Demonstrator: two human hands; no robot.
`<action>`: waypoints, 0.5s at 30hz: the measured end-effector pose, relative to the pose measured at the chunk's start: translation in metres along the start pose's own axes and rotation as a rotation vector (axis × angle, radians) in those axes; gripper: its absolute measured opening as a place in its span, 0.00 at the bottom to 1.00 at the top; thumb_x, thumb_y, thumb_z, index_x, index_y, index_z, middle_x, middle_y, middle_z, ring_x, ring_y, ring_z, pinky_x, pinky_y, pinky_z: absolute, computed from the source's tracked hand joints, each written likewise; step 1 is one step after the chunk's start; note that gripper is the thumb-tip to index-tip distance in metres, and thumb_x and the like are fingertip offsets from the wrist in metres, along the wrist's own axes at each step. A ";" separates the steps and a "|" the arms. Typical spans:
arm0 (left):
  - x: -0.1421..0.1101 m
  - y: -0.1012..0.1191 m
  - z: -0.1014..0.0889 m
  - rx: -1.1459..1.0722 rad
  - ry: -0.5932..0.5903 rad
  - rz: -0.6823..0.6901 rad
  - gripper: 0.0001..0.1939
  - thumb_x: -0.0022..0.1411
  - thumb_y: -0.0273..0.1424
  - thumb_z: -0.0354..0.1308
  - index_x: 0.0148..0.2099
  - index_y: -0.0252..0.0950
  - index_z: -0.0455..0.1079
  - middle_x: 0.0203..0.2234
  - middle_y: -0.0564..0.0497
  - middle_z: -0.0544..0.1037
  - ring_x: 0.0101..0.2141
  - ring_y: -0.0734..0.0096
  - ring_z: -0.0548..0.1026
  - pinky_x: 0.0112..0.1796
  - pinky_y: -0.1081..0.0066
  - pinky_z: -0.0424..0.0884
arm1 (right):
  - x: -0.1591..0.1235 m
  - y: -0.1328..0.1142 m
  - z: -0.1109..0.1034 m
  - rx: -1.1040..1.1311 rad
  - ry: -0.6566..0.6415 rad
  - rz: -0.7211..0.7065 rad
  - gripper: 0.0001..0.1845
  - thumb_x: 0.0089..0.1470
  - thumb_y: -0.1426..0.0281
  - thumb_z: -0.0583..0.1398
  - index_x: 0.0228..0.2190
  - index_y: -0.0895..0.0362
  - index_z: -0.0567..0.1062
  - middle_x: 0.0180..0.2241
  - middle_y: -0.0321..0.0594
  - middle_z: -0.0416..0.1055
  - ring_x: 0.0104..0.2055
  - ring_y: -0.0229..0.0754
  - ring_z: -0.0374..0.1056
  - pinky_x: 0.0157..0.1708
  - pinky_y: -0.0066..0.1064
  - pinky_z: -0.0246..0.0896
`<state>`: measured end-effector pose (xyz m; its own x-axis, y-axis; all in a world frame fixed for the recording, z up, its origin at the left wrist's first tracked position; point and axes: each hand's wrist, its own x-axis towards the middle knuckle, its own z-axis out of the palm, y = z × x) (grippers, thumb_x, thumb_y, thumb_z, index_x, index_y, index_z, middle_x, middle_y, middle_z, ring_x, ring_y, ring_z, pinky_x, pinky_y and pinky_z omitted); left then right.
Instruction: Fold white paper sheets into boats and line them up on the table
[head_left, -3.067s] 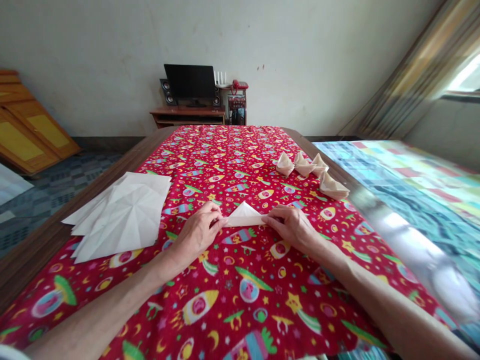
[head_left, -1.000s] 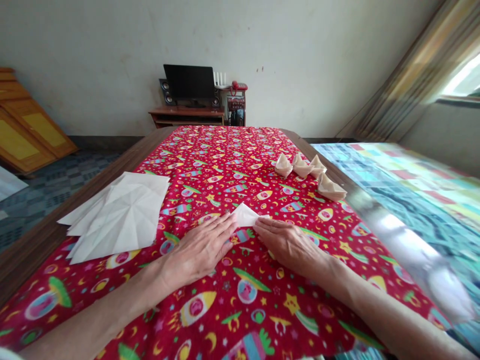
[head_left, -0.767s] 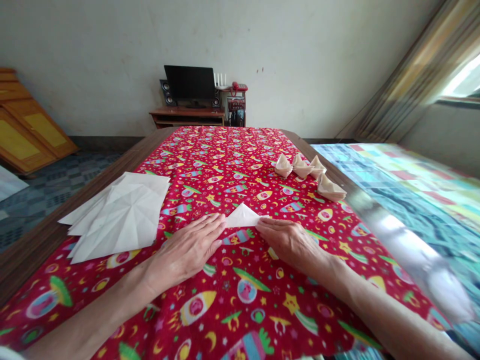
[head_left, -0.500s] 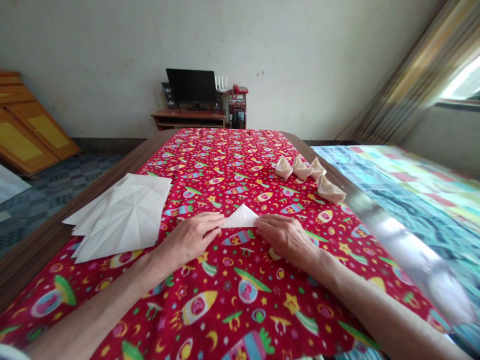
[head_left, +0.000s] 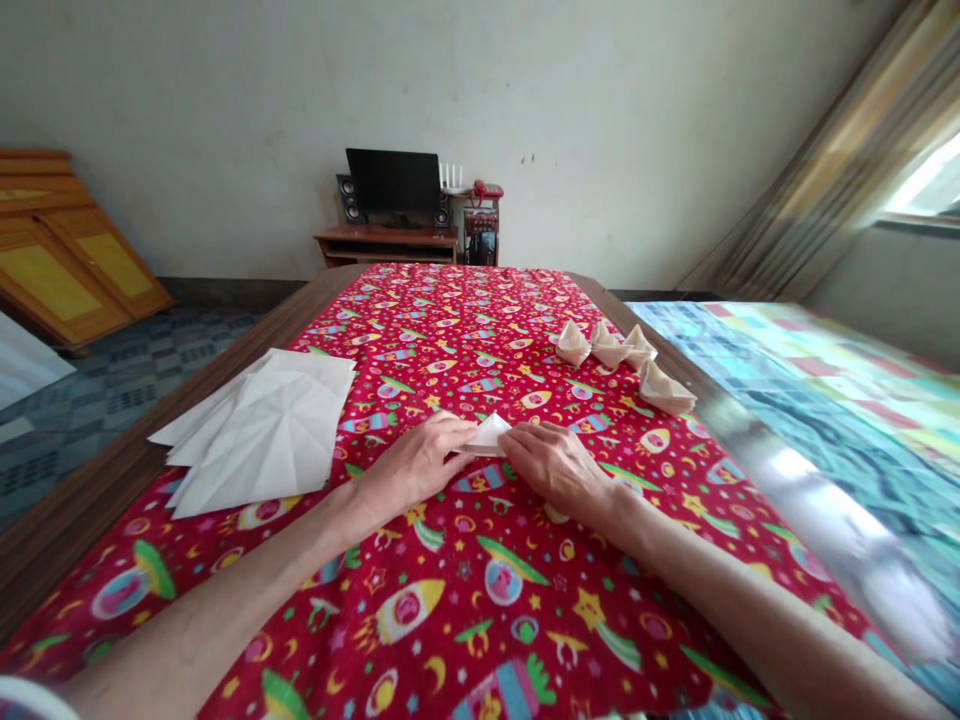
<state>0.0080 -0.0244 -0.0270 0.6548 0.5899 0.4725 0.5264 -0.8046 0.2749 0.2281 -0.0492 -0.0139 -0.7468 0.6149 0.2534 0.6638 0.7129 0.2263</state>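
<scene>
A small folded white paper [head_left: 488,436] lies on the red rocket-print tablecloth [head_left: 480,600] in the middle of the table. My left hand [head_left: 420,463] pinches its left end with curled fingers. At its right end my right hand [head_left: 553,462] grips it, fingers bent over the edge. Most of the paper is hidden between the two hands; only a small peak shows.
A stack of creased white sheets [head_left: 259,428] lies to the left. Several folded beige paper shapes [head_left: 619,355] sit at the right, near the wooden table edge [head_left: 97,480]. A bed with a patterned cover [head_left: 825,400] is on the right; a desk with a monitor [head_left: 394,185] stands at the far wall.
My hands went from lying flat on the paper to curling and closing in on it from both ends. Less of the paper shows now. The view tilted slightly.
</scene>
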 end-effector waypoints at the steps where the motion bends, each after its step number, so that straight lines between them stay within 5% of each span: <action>1: 0.000 0.000 0.001 -0.005 0.010 -0.002 0.12 0.61 0.27 0.55 0.47 0.35 0.71 0.42 0.46 0.77 0.45 0.65 0.72 0.47 0.65 0.70 | 0.001 -0.002 -0.001 -0.020 -0.014 0.011 0.12 0.62 0.75 0.48 0.39 0.62 0.71 0.34 0.45 0.72 0.36 0.41 0.66 0.34 0.30 0.57; 7: 0.002 0.000 0.009 -0.040 0.077 -0.096 0.13 0.63 0.29 0.53 0.49 0.35 0.70 0.45 0.44 0.76 0.47 0.63 0.72 0.49 0.62 0.69 | 0.016 -0.011 -0.005 -0.118 -0.041 0.095 0.10 0.59 0.76 0.50 0.33 0.60 0.71 0.28 0.41 0.71 0.29 0.40 0.64 0.25 0.31 0.47; 12: 0.000 0.005 0.010 -0.133 0.307 -0.334 0.29 0.63 0.36 0.51 0.63 0.30 0.53 0.58 0.36 0.62 0.57 0.56 0.63 0.54 0.56 0.64 | 0.022 -0.007 -0.006 -0.142 0.114 0.145 0.10 0.60 0.74 0.51 0.30 0.59 0.70 0.25 0.38 0.70 0.27 0.38 0.62 0.27 0.32 0.45; 15: 0.002 0.018 0.009 -0.345 0.266 -0.473 0.29 0.64 0.39 0.48 0.63 0.32 0.51 0.54 0.37 0.67 0.51 0.60 0.70 0.47 0.62 0.71 | 0.022 -0.007 -0.005 -0.107 0.194 0.224 0.12 0.61 0.72 0.50 0.28 0.58 0.69 0.24 0.37 0.69 0.25 0.36 0.60 0.27 0.31 0.44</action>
<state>0.0232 -0.0373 -0.0284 0.2147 0.8849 0.4134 0.4916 -0.4636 0.7371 0.2072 -0.0424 -0.0052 -0.5661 0.6697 0.4806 0.8194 0.5209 0.2393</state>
